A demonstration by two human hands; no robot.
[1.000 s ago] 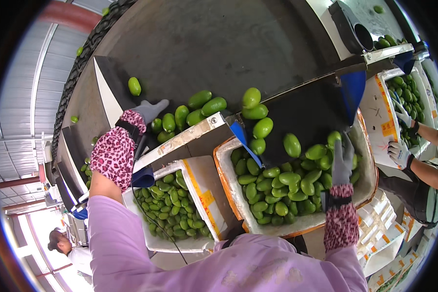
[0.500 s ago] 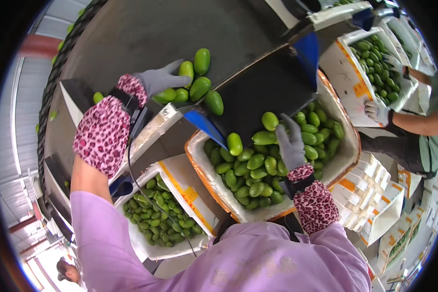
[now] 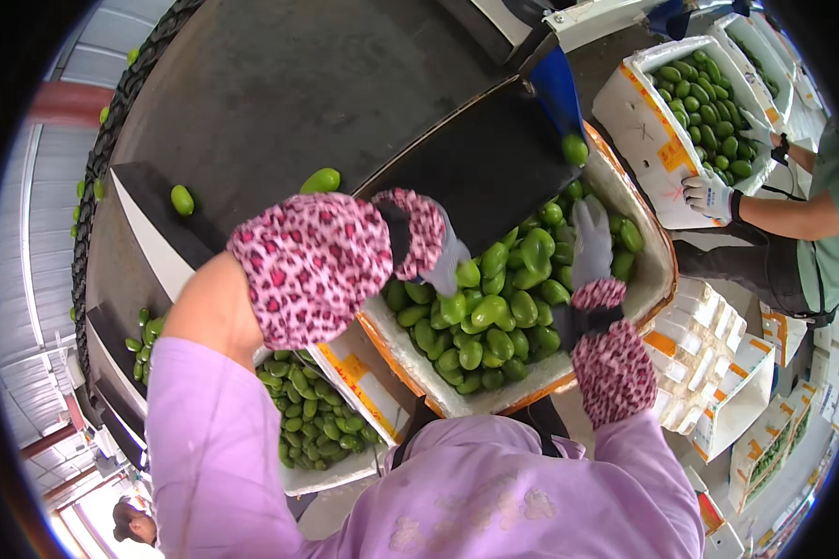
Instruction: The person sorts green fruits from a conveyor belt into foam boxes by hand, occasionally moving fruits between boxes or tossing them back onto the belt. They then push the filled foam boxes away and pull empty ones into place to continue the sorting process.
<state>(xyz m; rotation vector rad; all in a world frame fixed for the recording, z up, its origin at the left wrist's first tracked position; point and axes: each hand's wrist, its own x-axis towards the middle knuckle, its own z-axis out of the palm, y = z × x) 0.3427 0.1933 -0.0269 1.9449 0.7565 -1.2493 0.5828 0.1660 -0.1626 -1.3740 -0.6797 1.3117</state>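
Observation:
A white foam box [image 3: 667,256] with orange tape along its rim holds many smooth green oval fruits [image 3: 499,345]. Above its far side slopes a black chute [image 3: 466,177] with blue side flaps. My left hand [image 3: 449,256], in a grey glove, is at the chute's lower left end, fingers pointing down beside fruits at the box's edge; my cuff partly covers it. It looks open, with no fruit gripped. My right hand [image 3: 591,242], gloved alike, lies open with fingers stretched over the fruits on the box's right side. One fruit [image 3: 574,149] sits by the right blue flap.
Two fruits, one at the sorting surface's [image 3: 298,102] near edge [image 3: 321,181], one farther left [image 3: 183,199], lie beyond my left arm. Another filled box [image 3: 345,445] stands below left. At right, a co-worker's gloved hand [image 3: 708,197] touches a filled foam box [image 3: 639,140]. Foam lids [image 3: 694,359] are stacked nearby.
My left hand has moved right and down from the sorting surface to the box, and the group of fruits there has gone from beside it. My right hand has shifted slightly right.

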